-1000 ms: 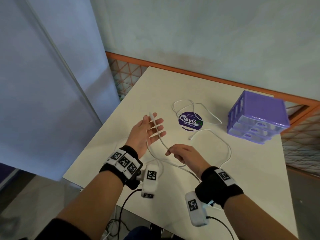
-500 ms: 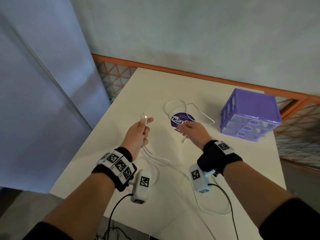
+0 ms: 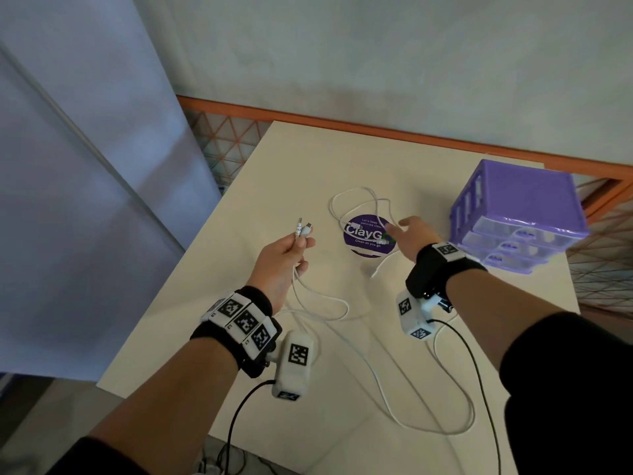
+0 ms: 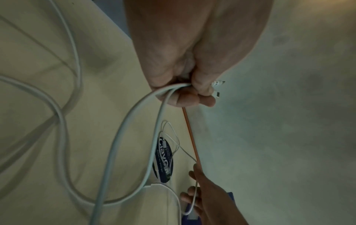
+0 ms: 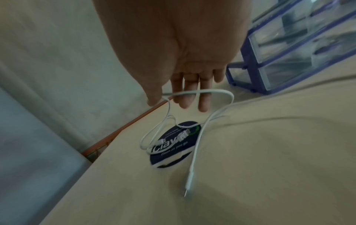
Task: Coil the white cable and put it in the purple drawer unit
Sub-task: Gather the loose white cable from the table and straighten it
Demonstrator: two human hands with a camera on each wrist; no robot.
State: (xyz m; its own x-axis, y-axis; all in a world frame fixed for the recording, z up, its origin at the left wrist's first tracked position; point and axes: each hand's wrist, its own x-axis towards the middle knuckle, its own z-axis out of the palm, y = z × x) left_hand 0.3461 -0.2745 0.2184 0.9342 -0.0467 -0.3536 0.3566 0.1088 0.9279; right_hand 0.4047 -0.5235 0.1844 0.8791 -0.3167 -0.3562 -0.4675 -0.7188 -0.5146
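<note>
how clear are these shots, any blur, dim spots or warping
Head view: evenly lit and sharp, the left hand and white cable crisp, straight edges bowed by the wide lens. Left wrist view: dim, murky. Right wrist view: motion-smeared, the purple drawer unit and right hand soft.

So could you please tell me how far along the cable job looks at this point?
Early. Done: the left hand grips two connector ends of the thin white cable together. In hand: the right hand reaches with straight fingers over the loose loops by the round purple sticker. Left: most of the cable lies uncoiled on the cream table, and the purple plastic drawer unit looks closed.
</note>
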